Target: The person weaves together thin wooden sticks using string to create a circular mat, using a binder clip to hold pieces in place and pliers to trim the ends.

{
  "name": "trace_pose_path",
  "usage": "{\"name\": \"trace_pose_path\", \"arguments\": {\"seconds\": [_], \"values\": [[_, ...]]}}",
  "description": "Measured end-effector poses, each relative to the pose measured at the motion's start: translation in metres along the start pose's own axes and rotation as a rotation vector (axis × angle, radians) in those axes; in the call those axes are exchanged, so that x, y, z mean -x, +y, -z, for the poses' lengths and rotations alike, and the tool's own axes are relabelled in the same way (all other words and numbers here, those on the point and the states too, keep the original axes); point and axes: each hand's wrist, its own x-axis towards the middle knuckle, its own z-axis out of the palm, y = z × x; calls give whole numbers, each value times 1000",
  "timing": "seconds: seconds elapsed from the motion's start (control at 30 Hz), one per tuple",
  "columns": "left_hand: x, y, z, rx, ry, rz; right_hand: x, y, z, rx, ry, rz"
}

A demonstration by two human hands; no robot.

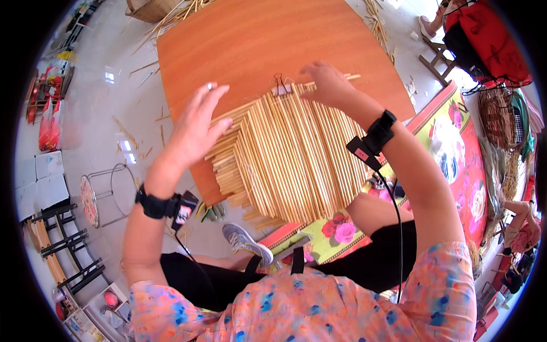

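Two hands (192,130) (330,84) at ribbed, many-sided, straw-coloured stalk panel (296,162).

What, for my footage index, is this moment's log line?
left hand: open, near stalk panel | right hand: panel's far edge, grip unclear | binder clip: far edge

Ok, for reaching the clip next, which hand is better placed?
Probably the right hand: it is close beside the clip, while the left hand is farther away, near the left edge of the sticks.

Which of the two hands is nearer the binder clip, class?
The right hand: it is just right of the binder clip, while the left hand is farther off, leftward.
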Motion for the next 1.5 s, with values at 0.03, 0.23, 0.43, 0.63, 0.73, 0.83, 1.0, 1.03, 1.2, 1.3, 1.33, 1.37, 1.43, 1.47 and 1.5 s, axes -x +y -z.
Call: {"name": "trace_pose_path", "arguments": {"seconds": [0.03, 0.23, 0.43, 0.63, 0.73, 0.83, 1.0, 1.03, 1.2, 1.3, 1.33, 1.37, 1.43, 1.47, 1.5], "values": [[21, 12, -1, 32, -5, 39, 10, -5, 8, -12, 44, -19], [148, 64, -39, 845, -528, 569, 97, -46, 53, -212, 240, -62], [239, 103, -121, 1489, -626, 1007, 229, -109, 26, -950, 519, -645], [238, 114, -213, 1806, -234, 1303, 301, -93, -81, -1516, 376, -1367], [229, 140, -247, 1971, 38, 1246, 297, -72, -125, -1836, 276, -1288], [230, 163, -259, 2103, 262, 1202, 282, -73, -143, -2001, 319, -1228], [224, 172, -266, 2229, 360, 1133, 275, -62, -151, -2301, 322, -1002], [220, 172, -264, 2246, 377, 1086, 276, -60, -151, -2294, 331, -998], [209, 165, -255, 2163, 621, 1185, 273, -79, -143, -2150, 328, -1067], [209, 149, -244, 2123, 613, 1192, 269, -88, -151, -2136, 355, -1087], [206, 146, -233, 2101, 695, 1242, 266, -99, -149, -2151, 372, -1101], [206, 141, -226, 2067, 703, 1225, 265, -110, -147, -2165, 386, -1114], [202, 127, -213, 2011, 718, 1172, 259, -121, -146, -2151, 394, -1100], [199, 118, -206, 1993, 707, 1163, 253, -126, -147, -2137, 394, -1119], [196, 105, -200, 1982, 703, 1161, 245, -132, -149, -2125, 396, -1135]]}}
